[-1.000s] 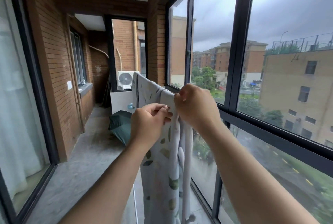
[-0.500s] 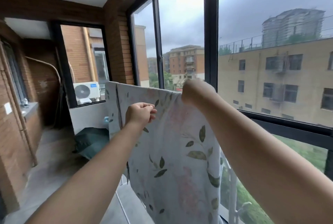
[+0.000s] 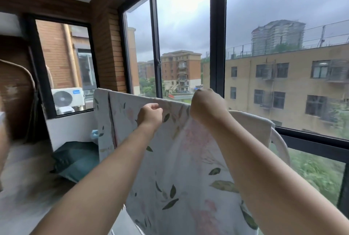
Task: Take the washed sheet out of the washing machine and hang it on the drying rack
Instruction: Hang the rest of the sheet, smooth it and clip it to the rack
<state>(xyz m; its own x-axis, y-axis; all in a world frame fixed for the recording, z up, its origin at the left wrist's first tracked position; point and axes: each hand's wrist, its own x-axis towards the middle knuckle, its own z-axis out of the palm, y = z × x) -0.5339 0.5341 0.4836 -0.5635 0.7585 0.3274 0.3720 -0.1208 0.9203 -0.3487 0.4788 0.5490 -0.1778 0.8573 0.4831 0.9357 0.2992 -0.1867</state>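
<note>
A white sheet with green leaf and pink flower print hangs spread along the top bar of the drying rack, in front of the windows. My left hand pinches its upper edge near the middle. My right hand grips the same edge a little further right, knuckles toward me. Only a curved white end of the rack shows at the right, past the cloth; the bar itself is hidden under the sheet. The washing machine is not in view.
Tall black-framed windows run close behind the rack. A dark green cushion or bag lies on the concrete floor at the left, under a small window with an air-conditioner unit outside. A brick wall stands at the far left.
The view has swung right. The sheet, bunched between my hands a second ago, is now spread wide along the rack, and my hands have moved apart along its top edge.
</note>
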